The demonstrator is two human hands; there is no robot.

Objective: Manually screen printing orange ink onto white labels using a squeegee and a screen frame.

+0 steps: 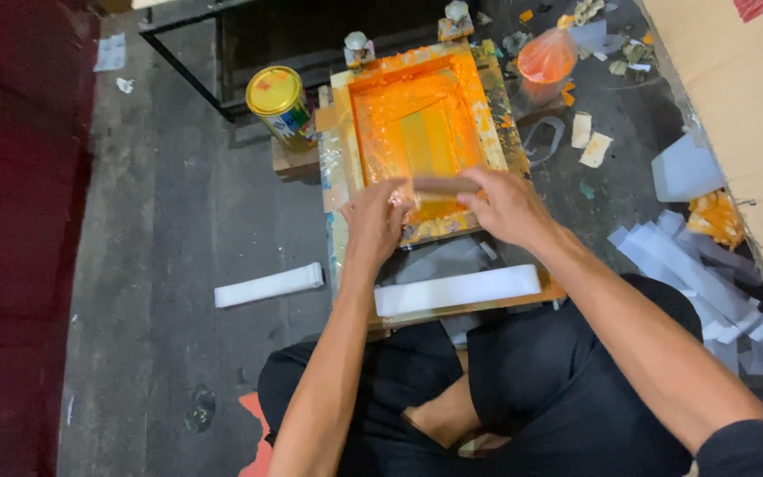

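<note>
A wooden screen-printing frame [343,141] smeared with orange ink lies on a low board in front of me. Both hands grip a wooden squeegee [441,185] laid across the near end of the screen. My left hand [374,218] holds its left end and my right hand [507,205] holds its right end. The blade is hidden behind my fingers. A stack of white strips [457,290] lies on the board just below the frame, near my knees.
A yellow-lidded tin can [279,104] stands left of the frame. An orange-filled plastic bag [547,62] sits behind it on the right. Another white strip stack [268,285] lies on the floor at left. Paper scraps [699,265] and a cardboard sheet [744,106] are at right.
</note>
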